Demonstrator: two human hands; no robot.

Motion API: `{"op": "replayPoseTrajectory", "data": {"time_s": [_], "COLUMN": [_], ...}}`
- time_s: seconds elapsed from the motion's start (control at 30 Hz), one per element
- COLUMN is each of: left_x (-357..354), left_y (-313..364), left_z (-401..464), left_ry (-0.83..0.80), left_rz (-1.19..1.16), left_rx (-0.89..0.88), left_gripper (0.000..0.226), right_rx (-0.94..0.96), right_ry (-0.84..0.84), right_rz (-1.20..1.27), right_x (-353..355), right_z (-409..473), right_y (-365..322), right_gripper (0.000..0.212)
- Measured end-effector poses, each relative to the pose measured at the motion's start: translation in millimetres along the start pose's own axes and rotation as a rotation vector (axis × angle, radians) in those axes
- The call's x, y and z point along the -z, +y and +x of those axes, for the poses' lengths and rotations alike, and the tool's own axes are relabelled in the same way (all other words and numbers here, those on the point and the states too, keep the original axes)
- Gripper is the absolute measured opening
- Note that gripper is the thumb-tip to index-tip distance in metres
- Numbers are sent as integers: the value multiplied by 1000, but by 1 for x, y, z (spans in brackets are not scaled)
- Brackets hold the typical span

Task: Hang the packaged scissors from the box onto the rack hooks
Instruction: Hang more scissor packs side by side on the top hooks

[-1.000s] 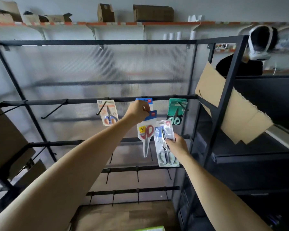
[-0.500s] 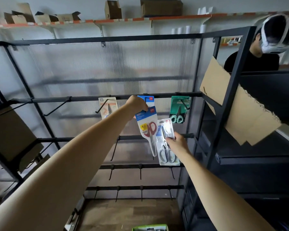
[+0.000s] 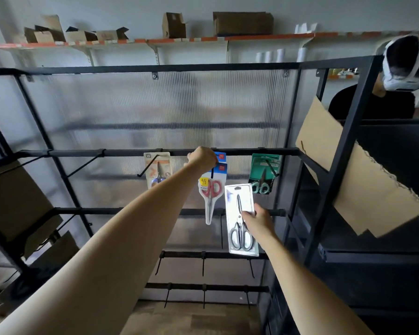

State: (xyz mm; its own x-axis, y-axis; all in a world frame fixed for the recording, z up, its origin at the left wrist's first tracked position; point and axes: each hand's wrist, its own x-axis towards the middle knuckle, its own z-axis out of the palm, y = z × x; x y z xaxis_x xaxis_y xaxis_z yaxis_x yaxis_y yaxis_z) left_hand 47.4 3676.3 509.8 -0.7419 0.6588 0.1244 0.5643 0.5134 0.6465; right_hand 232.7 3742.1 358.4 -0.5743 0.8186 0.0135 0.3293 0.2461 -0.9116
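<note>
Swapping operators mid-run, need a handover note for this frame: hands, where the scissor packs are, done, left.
Left hand: up at the middle rail, gripping the top of the red-handled scissors pack at its hook.
Right hand: holding the black-handled scissors pack, off the rack, below the rail.
Done: orange-card pack and teal pack hang on hooks on the same rail.
Left: seat the red pack if it is not fully on, then hang the black-handled pack on a free hook. The box is not in view, so remaining stock is unknown.

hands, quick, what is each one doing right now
Left hand: grips the blue card of the red-handled scissors pack.
Right hand: holds the clear black-handled scissors pack.
</note>
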Motion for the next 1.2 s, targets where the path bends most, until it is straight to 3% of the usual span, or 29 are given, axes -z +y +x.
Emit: {"op": "replayPoseTrajectory", "data": {"time_s": [0.23, 0.3, 0.6, 0.73, 0.93, 1.0, 1.2], "left_x": [-14, -15, -1, 11, 23, 32, 81], "left_y": [-1, -3, -40, -73, -144, -169, -237], "left_z": [39, 48, 35, 8, -37, -51, -72], "left_ry": [146, 195, 230, 172, -86, -102, -102], "left_rz": [-38, -107, -104, -40, 97, 109, 204], "left_rx": [81, 82, 11, 14, 8, -29, -65], "left_gripper": [22, 18, 8, 14, 12, 19, 7], "right_rx": [24, 31, -11, -15, 2, 24, 97], "right_ry": [-13, -13, -74, -128, -180, -220, -246], "right_rz": [14, -4, 67, 127, 167, 168, 154], "right_x": [-4, -5, -19, -39, -82, -99, -167], "right_z": [13, 15, 9, -1, -20, -28, -63], "right_y": [4, 8, 7, -3, -23, -35, -73], "right_gripper": [17, 4, 10, 17, 14, 13, 15]}}
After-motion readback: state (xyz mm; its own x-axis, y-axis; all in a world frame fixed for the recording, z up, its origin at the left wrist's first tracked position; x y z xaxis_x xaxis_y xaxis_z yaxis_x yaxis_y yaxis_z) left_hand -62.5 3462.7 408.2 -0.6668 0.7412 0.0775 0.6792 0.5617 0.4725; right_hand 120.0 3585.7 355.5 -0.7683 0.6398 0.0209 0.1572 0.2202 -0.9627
